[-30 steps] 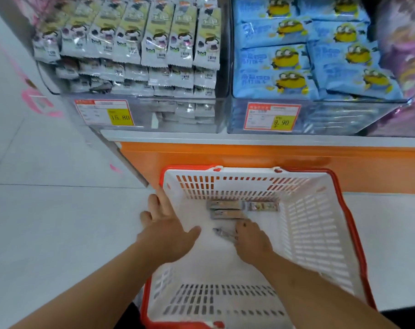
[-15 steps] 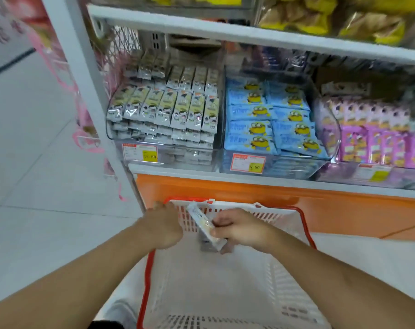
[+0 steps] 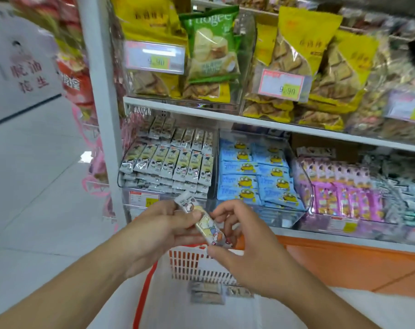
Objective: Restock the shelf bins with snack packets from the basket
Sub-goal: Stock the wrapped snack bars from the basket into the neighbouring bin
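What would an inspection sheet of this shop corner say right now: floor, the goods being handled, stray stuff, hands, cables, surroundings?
Surface: pale tiled floor; white shelves above an orange base.
Job's things: white basket with red rim on the floor, a few packets left inside; one snack packet held up between both hands; clear bin of matching packets behind it.
Clutter: nothing seen.
Hands: left hand grips the packet's upper half; right hand pinches its lower end.
Cables: nothing seen.
Surroundings: blue packets, purple packets, yellow bags and one green bag on the shelf above, price tags.
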`<move>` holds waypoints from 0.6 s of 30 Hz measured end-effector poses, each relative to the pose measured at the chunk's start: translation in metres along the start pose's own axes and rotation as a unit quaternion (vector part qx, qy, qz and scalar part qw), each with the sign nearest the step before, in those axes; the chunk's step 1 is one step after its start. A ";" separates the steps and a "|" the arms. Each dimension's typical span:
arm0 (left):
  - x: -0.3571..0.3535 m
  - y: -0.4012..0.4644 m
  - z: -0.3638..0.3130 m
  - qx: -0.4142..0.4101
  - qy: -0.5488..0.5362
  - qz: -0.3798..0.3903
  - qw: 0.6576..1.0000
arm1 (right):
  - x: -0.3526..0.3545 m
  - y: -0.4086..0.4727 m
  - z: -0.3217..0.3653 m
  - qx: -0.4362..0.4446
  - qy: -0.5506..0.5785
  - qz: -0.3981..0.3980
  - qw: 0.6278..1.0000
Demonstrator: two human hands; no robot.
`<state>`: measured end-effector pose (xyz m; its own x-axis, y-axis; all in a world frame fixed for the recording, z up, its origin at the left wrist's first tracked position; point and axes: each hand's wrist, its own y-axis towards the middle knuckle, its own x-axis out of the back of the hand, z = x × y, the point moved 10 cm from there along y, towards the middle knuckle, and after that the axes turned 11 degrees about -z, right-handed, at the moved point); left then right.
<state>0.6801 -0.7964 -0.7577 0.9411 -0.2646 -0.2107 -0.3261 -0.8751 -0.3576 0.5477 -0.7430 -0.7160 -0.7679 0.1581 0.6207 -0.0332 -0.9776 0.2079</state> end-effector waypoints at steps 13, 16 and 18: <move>-0.007 0.023 0.026 0.044 0.125 0.059 0.989 | 0.018 0.038 -0.025 0.063 -0.056 -0.074 0.994; -0.003 0.029 0.030 0.030 0.151 0.042 0.987 | 0.016 0.036 -0.020 0.071 -0.052 -0.092 0.992; 0.005 0.033 0.030 0.024 0.137 0.004 0.990 | 0.008 0.033 -0.017 0.065 -0.050 -0.063 0.995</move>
<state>0.6714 -0.8143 -0.7982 0.9253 -0.3772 0.0391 -0.3313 -0.8543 -0.4004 0.5297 -0.7761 -0.7169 -0.6952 0.2968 0.6547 -0.0361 -0.9240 0.3806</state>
